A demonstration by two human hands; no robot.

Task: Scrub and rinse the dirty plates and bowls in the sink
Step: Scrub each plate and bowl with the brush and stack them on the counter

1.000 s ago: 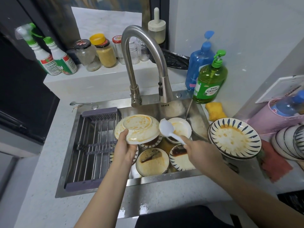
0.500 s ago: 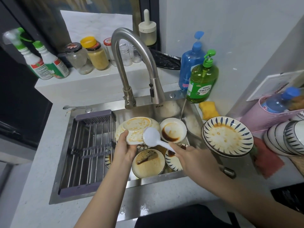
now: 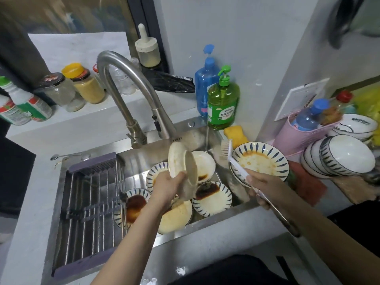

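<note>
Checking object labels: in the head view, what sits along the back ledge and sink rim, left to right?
spray bottles → clear jar → yellow-lidded jar → faucet → blue pump bottle → green soap bottle → yellow sponge

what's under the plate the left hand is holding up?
The left hand holds a cream plate tilted on edge over the sink. Below lie dirty blue-striped plates and a cream bowl with sauce. Hand and forearm cover parts of them.
</note>
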